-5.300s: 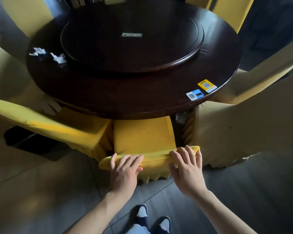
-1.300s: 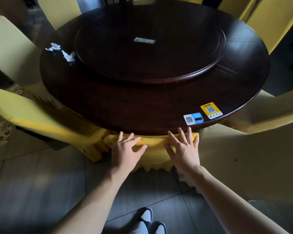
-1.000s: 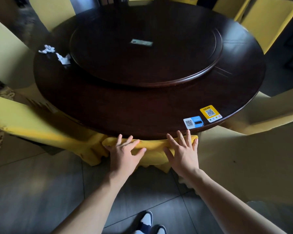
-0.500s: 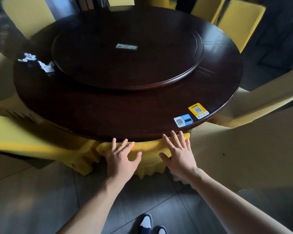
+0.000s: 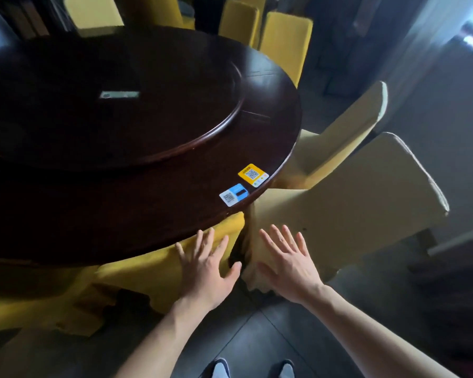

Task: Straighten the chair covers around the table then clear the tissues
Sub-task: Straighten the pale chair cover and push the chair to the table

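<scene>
The yellow-covered chair (image 5: pixel 137 271) is pushed in under the near edge of the round dark table (image 5: pixel 153 203). My left hand (image 5: pixel 206 264) is spread flat with straight fingers over the right end of that chair's back. My right hand (image 5: pixel 287 264) is spread flat in front of the lower edge of the pale cream chair cover (image 5: pixel 347 197) on the right; I cannot tell if it touches. Neither hand holds anything. The tissues are out of view.
A raised turntable (image 5: pixel 148 110) fills the table's middle. A yellow sticker (image 5: pixel 253 175) and a blue sticker (image 5: pixel 234 194) lie near the table's right edge. A second cream chair (image 5: pixel 347 135) and yellow chairs (image 5: pixel 284 42) stand beyond. My shoes (image 5: pixel 253 368) are on dark floor tiles.
The view has swung right, so the tissues left the frame. Both hands have come off the top of the yellow chair back and shifted right; my right hand is now at the cream chair.
</scene>
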